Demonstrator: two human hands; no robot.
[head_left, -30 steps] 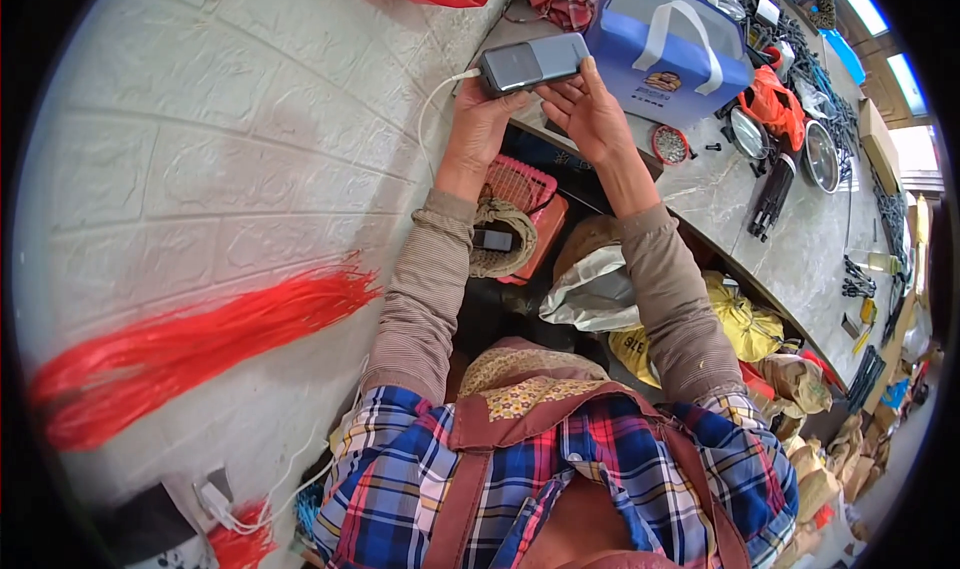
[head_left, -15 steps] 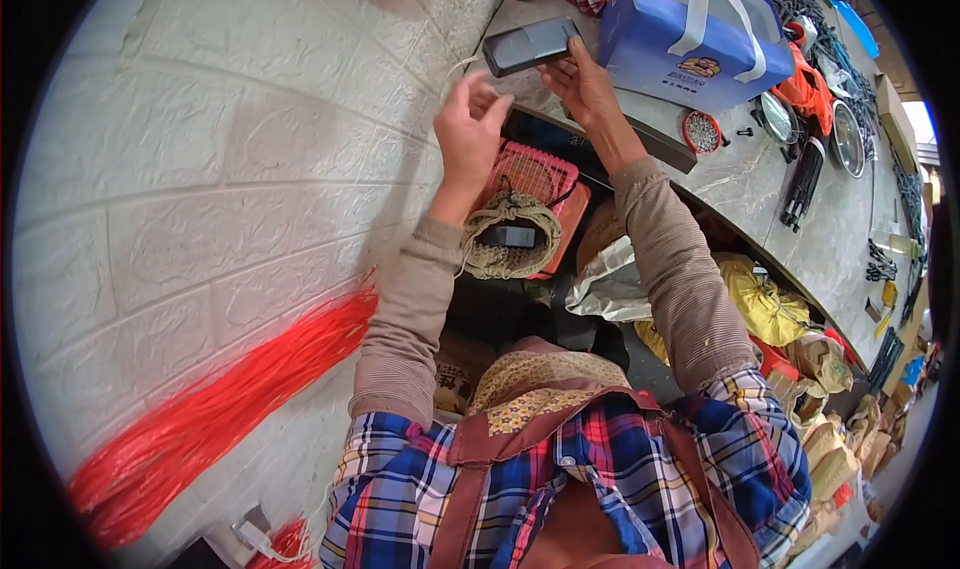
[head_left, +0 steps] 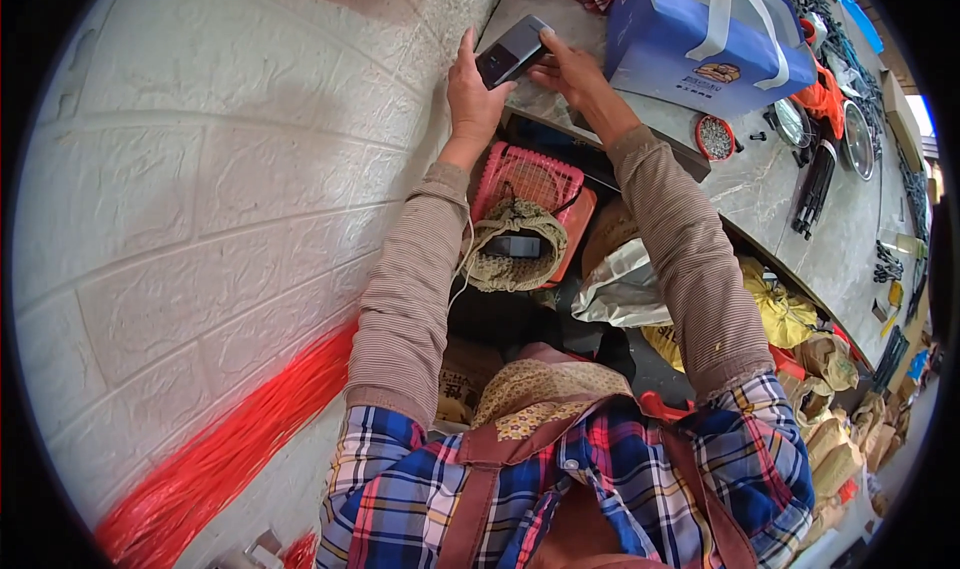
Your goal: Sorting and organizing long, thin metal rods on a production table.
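A thick, phone-sized dark device with a glossy face (head_left: pixel 512 53), which looks like a power bank, is held tilted between both hands near the wall. My left hand (head_left: pixel 474 101) grips its left end, thumb at the lower edge and fingers along the far side. At the upper right end, my right hand (head_left: pixel 572 69) pinches it, with the thumb on top. Below the hands hangs or rests a beige drawstring pouch (head_left: pixel 493 271), its mouth open. Inside the pouch shows another dark block (head_left: pixel 515 247). A thin white cord (head_left: pixel 466 231) runs beside the pouch.
A pink mesh basket (head_left: pixel 510 174) sits behind the pouch. On the grey table (head_left: pixel 745 174) are a blue bag (head_left: pixel 690 54) with white handles, a red dish of small metal parts (head_left: pixel 714 138) and black rods (head_left: pixel 815 191). Red strands (head_left: pixel 240 439) hang along the white wall (head_left: pixel 250 199).
My left hand has moved up and closed on the device's left end, where it was apart before. The device has turned, its right end rising and its left end dropping.
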